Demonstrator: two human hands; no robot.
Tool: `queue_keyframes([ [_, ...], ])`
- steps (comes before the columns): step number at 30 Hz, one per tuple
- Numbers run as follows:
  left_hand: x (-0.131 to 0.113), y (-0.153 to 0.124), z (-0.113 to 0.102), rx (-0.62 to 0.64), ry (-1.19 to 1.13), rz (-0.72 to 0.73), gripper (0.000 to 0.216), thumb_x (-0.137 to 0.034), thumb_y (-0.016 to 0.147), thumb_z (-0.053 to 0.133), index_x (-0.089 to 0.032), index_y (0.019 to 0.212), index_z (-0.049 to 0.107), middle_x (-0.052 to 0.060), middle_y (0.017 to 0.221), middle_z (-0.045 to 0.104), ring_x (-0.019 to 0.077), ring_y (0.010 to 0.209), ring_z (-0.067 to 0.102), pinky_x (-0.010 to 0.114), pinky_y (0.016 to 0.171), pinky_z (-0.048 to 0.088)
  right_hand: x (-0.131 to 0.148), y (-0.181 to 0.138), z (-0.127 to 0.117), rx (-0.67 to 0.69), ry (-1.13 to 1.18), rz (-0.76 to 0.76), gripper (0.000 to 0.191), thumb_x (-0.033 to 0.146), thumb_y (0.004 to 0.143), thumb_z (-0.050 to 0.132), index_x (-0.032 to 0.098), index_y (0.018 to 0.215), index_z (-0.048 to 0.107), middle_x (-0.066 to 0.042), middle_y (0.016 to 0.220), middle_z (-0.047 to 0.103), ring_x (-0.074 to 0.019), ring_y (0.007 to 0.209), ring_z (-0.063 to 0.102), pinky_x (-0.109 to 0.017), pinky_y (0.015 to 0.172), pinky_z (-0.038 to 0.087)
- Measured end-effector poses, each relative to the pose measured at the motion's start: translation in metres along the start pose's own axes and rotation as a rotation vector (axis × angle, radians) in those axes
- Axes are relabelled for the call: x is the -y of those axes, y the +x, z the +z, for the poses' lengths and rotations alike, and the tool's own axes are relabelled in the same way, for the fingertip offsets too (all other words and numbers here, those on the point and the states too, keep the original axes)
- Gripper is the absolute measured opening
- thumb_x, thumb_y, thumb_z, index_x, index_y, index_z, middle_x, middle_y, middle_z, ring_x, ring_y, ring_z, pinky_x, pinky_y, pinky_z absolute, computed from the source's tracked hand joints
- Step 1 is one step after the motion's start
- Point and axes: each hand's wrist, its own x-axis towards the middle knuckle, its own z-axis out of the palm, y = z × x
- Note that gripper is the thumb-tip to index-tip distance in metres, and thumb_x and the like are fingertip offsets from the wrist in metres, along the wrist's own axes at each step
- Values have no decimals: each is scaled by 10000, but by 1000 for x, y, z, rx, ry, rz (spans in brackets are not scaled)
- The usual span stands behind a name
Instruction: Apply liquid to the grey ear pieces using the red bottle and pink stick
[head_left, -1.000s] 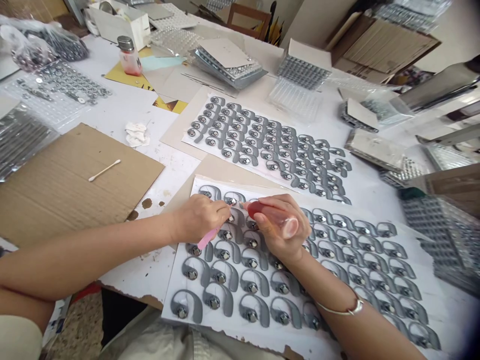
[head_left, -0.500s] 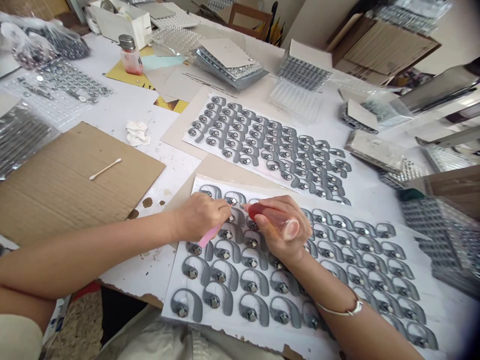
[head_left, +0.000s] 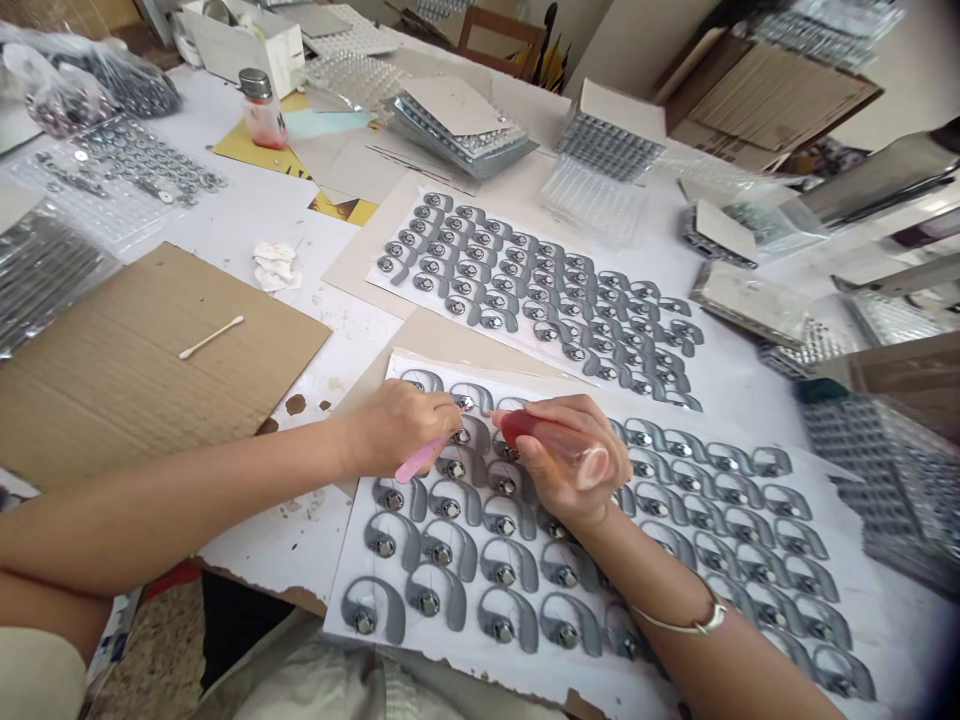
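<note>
My left hand [head_left: 405, 428] is closed on a slim pink stick [head_left: 418, 460], probably plastic, whose flat end points down toward me. In my right hand [head_left: 574, 455] lies a small squeeze bottle [head_left: 551, 440] with red liquid, its thin tip pointing left. Both tips meet close to a grey hook-shaped part [head_left: 480, 396] with a shiny round metal piece on it. Many like parts, such as this grey hook [head_left: 510, 620], lie in rows on a white sheet [head_left: 349, 560] under my hands. My fingers and the bottle cover some of them.
A second sheet of grey hooks [head_left: 480, 255] lies beyond. On the left are brown cardboard [head_left: 150, 350] with a cotton swab [head_left: 211, 338], a crumpled tissue [head_left: 275, 266] and a glass jar [head_left: 262, 110]. Stacked trays [head_left: 611, 130] and bagged parts line the back and right.
The bottle and my right hand have shifted slightly right and down. The pink stick in my left hand has tilted a little flatter. The laid-out parts have not moved.
</note>
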Motion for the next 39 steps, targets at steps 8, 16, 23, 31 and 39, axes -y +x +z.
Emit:
queue_keyframes([
  [8,1,0,1,-19,-8,3,143,-154,866,477,-143,843,617,60,755,679,154,662,644,230,555,490,1,2,1,20,-13,6,192,304,778,694,196,930,648,-48,782,655,-179,662,607,-324,567,514],
  [16,1,3,-7,-16,-128,-69,149,-149,843,491,-152,802,634,25,736,686,140,635,638,226,533,446,0,1,2,24,-12,9,191,294,784,692,191,939,648,-52,793,657,-178,670,607,-323,571,515],
  [23,6,5,-12,-22,-324,-154,126,-158,823,539,-149,802,664,46,822,721,161,735,676,241,653,493,-1,1,2,31,-18,-15,178,288,785,692,197,930,641,-46,794,665,-183,682,613,-330,582,522],
  [31,10,7,-15,5,-458,-239,124,-150,814,564,-144,813,688,42,783,719,148,700,665,231,654,492,3,2,2,29,-4,-8,153,265,790,682,201,924,643,-41,801,666,-179,682,614,-327,596,523],
  [39,14,10,-17,12,-588,-360,88,-162,783,631,-152,770,717,42,784,737,156,728,676,220,651,501,4,3,3,26,17,16,143,276,794,677,218,922,647,-38,790,676,-194,676,626,-342,583,523],
])
